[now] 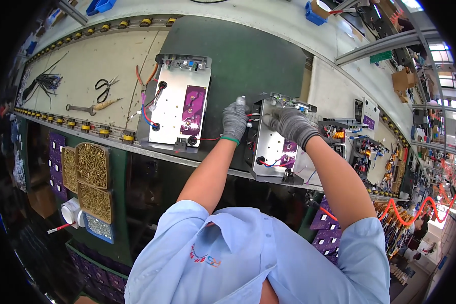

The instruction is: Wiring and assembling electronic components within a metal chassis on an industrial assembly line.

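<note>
My left hand (234,121), in a grey knit glove with a green cuff, is closed beside the left edge of a silver metal chassis (268,143). What lies in its fingers is hidden. Short red and black wires (252,117) stick out between my two hands. Also gloved in grey, my right hand (291,126) is over the far part of this chassis, its fingertips bent down and blurred. The chassis carries a purple circuit board (289,151) and red and blue wires near its front. Another silver chassis (173,109) with a purple board stands to the left, apart from my hands.
Black-handled scissors (105,88), a wrench (81,108) and a bundle of dark cables (46,81) lie on the left. Below the bench edge are bins of brass screws (92,164). More electronic units (362,147) stand right; a coiled orange air hose (415,215) hangs nearby.
</note>
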A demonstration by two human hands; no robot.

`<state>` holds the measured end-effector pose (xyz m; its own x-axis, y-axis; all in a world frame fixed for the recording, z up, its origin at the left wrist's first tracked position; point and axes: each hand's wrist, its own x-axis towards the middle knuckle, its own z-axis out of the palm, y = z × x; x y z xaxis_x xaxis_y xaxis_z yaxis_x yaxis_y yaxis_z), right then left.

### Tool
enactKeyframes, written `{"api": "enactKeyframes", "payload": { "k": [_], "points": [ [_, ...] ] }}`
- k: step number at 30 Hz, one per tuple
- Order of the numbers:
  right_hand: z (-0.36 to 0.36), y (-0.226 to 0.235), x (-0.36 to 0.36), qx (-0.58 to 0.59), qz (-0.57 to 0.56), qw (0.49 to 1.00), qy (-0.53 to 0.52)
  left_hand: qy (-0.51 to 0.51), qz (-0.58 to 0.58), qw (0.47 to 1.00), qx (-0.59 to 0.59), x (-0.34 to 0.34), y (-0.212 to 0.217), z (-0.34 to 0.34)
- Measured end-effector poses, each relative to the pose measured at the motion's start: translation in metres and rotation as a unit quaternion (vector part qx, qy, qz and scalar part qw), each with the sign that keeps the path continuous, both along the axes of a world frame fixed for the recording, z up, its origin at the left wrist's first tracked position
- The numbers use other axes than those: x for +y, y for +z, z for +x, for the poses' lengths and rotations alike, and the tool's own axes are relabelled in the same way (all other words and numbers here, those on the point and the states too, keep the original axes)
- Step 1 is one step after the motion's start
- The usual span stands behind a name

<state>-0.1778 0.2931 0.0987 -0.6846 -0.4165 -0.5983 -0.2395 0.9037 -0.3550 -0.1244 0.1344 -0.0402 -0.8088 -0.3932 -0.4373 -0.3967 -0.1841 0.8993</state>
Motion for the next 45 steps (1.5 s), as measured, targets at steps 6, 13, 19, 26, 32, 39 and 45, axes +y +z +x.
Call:
{"api": "enactKeyframes", "payload": {
  "k": [6,13,19,26,32,39,45],
  "points": [
    [0.029,-0.025,0.021,0.024,-0.260,0.938,-0.228,0.132,0.263,0.950,-0.104,-0.031,0.000,0.009],
    [0.065,0.014,0.036,0.105,-0.435,0.845,-0.294,0.045,0.247,0.965,-0.080,-0.022,0.043,0.013],
    [0.040,0.018,-0.029,0.158,-0.226,0.958,-0.073,0.045,0.197,0.979,-0.023,-0.016,0.057,0.000],
    [0.027,0.019,-0.047,0.155,-0.033,0.985,0.069,-0.117,0.250,0.959,0.063,-0.027,0.078,0.017],
    [0.031,0.011,-0.019,0.209,-0.205,0.956,-0.002,-0.228,0.198,0.943,0.140,-0.042,0.072,0.033],
    [0.041,0.006,-0.007,0.094,0.044,0.987,-0.124,-0.247,0.183,0.951,0.021,-0.035,0.047,0.025],
    [0.042,-0.012,0.007,0.092,-0.083,0.988,-0.088,-0.252,0.280,0.926,-0.019,-0.024,0.038,0.013]
  ]
}}
